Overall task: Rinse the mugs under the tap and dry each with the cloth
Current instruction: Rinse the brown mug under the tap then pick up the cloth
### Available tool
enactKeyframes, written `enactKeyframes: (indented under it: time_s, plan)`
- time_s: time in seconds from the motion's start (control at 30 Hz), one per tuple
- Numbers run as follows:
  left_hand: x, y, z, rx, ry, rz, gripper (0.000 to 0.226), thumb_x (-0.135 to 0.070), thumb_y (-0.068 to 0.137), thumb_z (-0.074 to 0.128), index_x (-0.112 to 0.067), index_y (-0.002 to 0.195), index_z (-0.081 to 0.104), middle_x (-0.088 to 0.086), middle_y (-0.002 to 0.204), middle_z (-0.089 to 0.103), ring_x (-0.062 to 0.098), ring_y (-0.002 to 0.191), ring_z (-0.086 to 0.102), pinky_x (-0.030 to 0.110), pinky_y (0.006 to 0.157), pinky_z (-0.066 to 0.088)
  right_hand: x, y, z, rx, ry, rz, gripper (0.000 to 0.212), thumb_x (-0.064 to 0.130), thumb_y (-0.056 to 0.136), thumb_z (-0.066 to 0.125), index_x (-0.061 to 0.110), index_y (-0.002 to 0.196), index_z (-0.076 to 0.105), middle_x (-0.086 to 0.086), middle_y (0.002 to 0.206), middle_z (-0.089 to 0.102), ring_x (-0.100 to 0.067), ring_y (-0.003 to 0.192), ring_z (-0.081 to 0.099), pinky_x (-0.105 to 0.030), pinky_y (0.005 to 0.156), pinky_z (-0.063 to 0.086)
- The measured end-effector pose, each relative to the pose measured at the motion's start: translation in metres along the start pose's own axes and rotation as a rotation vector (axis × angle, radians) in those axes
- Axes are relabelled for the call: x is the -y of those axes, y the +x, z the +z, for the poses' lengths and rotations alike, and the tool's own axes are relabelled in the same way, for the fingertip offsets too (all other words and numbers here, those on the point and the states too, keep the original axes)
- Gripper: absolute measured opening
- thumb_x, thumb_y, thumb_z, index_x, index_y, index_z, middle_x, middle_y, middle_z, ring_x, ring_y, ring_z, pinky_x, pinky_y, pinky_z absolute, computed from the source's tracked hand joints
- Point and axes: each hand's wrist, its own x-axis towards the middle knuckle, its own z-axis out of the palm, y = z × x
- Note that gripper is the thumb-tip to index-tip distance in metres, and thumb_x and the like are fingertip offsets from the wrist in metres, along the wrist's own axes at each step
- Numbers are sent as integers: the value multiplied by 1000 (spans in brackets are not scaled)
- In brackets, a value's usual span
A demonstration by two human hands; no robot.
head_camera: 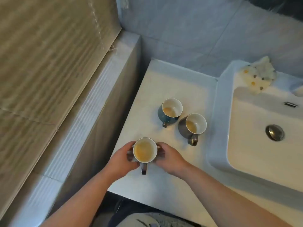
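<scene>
The left hand [122, 158] and the right hand [168, 158] were curled round the nearest mug [145, 150], one on each side. It stood near the front of the white counter [164, 82], left of the sink [219, 99], with its handle pointing back at the person. It would be best to lift it straight up, keep it level, and not bump the blue mug [172, 107] or the grey mug [196, 123]. It was dark outside and white inside, with a yellow-brown stain

Cardboard [41, 66] lies left of the counter [164, 86], a basin [221, 112] with drain plug [275, 132] right.
</scene>
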Motion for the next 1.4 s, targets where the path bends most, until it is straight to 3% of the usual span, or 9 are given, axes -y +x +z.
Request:
enactKeyframes:
  time_s: [0.23,0.37,0.57,0.7,0.77,0.9,1.03,1.17,1.4]
  plan:
    - [-10,-1,-4,18,-93,-2,68,-14,78,86,-37,133,53,-6,124,65,19,107,68,30,91,59,18,-20,-15,95,301,89,51,7,83,67,31,127,55,8,114,66,-14,108,61,-32,94,52]
    - [-37,-22,5,-19,-93,39,68,-17,78,87,-37,132,52,-8,120,63,20,104,69,35,91,60,24,-50,-32,78,431,68,45,9,87,56,35,124,55,3,119,65,-18,111,62,-44,101,53]
    - [-75,-64,49,-56,-73,101,71,-22,76,89,-35,134,51,-8,116,66,17,96,73,29,82,62,4,-118,-66,4,543,-86,46,36,76,51,35,122,59,-5,110,71,-21,103,68,-42,94,56]
    - [-109,-97,96,-66,-66,125,65,-21,75,89,-38,125,50,-7,109,66,15,91,72,19,70,57,-29,-166,-92,-87,598,-148,39,38,78,52,35,113,69,-7,106,73,-23,99,69,-48,89,60]
    - [-123,-112,123,-67,-60,166,59,-21,76,88,-38,120,52,-6,106,67,13,96,69,22,76,56,-50,-191,-108,-143,640,-186,38,35,77,51,29,107,73,-14,103,72,-29,96,70,-53,85,60]
    - [-153,-133,174,72,-246,196,39,-37,81,77,-30,115,59,-1,114,69,17,106,69,26,82,56,-96,-237,-144,-260,722,-238,40,27,75,49,26,104,76,-7,95,72,-22,90,68,-39,71,63]
    - [-185,-142,219,221,-507,192,70,-55,69,70,-5,117,54,32,114,61,36,94,70,49,86,58,-136,-271,-177,-334,749,-288,34,14,94,48,29,102,77,-13,102,71,-23,94,68,-33,67,60]
    - [-211,-146,256,289,-503,183,86,-56,62,75,-1,122,48,24,100,62,34,84,65,47,82,55,-163,-293,-201,-386,802,-303,26,23,87,53,24,102,75,-15,102,68,-20,89,65,-38,70,62]
    - [-252,-129,288,364,-457,183,78,-51,62,78,-8,123,56,20,98,59,33,81,62,45,81,57,-186,-297,-241,-491,857,-291,33,34,74,54,14,97,66,-10,94,63,-22,86,60,-34,67,56]
